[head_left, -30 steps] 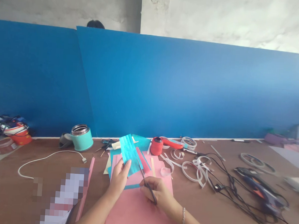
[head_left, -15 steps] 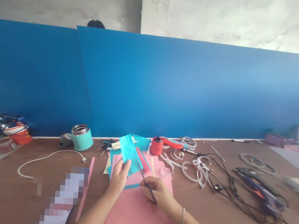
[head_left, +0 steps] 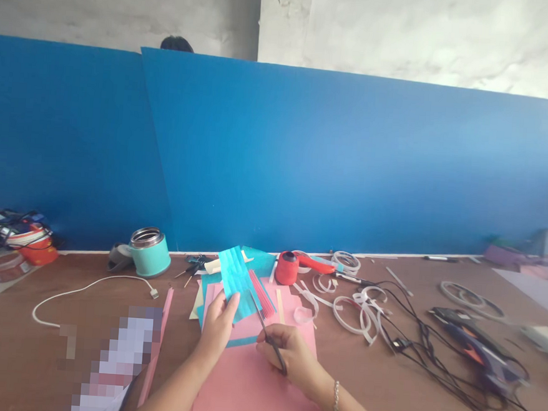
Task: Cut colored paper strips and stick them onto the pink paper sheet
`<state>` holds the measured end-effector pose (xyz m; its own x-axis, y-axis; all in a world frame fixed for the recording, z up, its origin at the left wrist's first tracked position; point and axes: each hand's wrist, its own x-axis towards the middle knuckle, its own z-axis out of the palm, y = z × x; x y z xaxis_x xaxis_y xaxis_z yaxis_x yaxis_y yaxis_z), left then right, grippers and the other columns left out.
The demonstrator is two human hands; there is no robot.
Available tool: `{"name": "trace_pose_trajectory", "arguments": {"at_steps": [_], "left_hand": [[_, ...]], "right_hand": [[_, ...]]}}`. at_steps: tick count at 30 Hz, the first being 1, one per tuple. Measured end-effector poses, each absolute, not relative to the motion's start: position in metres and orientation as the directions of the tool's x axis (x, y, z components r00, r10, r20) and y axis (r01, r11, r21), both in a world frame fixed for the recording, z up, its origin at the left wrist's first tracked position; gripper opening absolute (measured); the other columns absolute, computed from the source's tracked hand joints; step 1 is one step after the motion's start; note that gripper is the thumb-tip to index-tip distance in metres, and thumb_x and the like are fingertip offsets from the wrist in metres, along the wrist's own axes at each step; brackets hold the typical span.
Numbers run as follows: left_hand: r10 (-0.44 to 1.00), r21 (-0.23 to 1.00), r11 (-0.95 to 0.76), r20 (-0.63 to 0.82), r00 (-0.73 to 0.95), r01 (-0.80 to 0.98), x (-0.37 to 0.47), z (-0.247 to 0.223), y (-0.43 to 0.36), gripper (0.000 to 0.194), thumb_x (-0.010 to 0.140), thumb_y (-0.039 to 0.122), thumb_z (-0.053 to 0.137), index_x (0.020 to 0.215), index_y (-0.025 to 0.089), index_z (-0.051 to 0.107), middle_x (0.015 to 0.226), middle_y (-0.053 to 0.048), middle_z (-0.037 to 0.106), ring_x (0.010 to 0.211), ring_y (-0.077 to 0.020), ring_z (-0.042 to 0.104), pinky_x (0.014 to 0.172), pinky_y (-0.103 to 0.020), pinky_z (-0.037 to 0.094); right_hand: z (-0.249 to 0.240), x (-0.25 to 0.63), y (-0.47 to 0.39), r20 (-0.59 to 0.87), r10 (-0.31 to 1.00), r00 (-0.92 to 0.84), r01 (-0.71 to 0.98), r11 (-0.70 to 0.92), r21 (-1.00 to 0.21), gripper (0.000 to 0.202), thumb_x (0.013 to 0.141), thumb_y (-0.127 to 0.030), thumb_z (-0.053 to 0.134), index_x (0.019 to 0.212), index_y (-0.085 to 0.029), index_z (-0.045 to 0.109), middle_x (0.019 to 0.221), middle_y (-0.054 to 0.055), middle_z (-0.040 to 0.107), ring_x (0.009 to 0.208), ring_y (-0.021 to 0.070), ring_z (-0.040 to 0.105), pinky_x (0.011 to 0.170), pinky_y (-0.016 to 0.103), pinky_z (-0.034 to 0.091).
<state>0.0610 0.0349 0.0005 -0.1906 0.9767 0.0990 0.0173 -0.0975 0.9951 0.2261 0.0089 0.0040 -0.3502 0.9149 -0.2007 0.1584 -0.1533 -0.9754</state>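
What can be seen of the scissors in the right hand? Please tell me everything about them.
The scissors have slim, metal-looking blades and a dark handle, partly hidden by the fingers of the right hand, which holds them. They slant, blades pointing away and to the left, above the pink sheets. The blades meet the right part of the bright blue sheet that the left hand holds. How wide they are open, and the handle's material, I cannot tell.

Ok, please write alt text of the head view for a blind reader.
The left hand holds blue paper while the right hand holds scissors at its edge, above pink sheets on a brown table.
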Motion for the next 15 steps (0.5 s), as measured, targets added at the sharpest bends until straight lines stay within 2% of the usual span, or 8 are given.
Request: {"name": "trace_pose_trajectory", "arguments": {"at_steps": [8, 12, 15], "left_hand": [[0.974, 0.996, -0.085, 0.086, -0.211, 0.014, 0.0617, 0.0015, 0.0352, 0.043, 0.074, 0.062, 0.053, 0.071, 0.019, 0.05, 0.057, 0.007, 0.032, 0.05, -0.0088, 0.032, 0.044, -0.019, 0.029], [0.948, 0.995, -0.082, 0.093, -0.304, 0.05, 0.0636, 0.0063, 0.034, 0.052, 0.07, 0.068, 0.053, 0.057, 0.022, 0.033, 0.053, 0.008, 0.023, 0.048, -0.0082, 0.026, 0.043, -0.02, 0.025], [0.938, 0.994, -0.074, 0.097, -0.333, 0.079, 0.0646, 0.0076, 0.0335, 0.057, 0.068, 0.071, 0.051, 0.055, 0.023, 0.024, 0.053, 0.008, 0.018, 0.048, -0.0078, 0.021, 0.042, -0.021, 0.022]], "right_hand": [[0.0067, 0.2253, 0.0082, -0.219, 0.923, -0.316, 0.211, -0.157, -0.965, 0.018, 0.066, -0.032, 0.065, 0.071, -0.016, 0.059, 0.044, -0.008, 0.044, 0.037, 0.0054, 0.038, 0.037, 0.018, 0.028], [0.0046, 0.2246, 0.0088, -0.223, 0.923, -0.313, 0.218, -0.158, -0.963, 0.018, 0.066, -0.032, 0.065, 0.072, -0.016, 0.06, 0.044, -0.008, 0.045, 0.037, 0.0053, 0.038, 0.037, 0.017, 0.027], [0.0016, 0.2247, 0.0094, -0.226, 0.919, -0.323, 0.223, -0.158, -0.962, 0.019, 0.066, -0.033, 0.064, 0.075, -0.016, 0.061, 0.045, -0.008, 0.045, 0.037, 0.0051, 0.038, 0.036, 0.017, 0.026]]}}
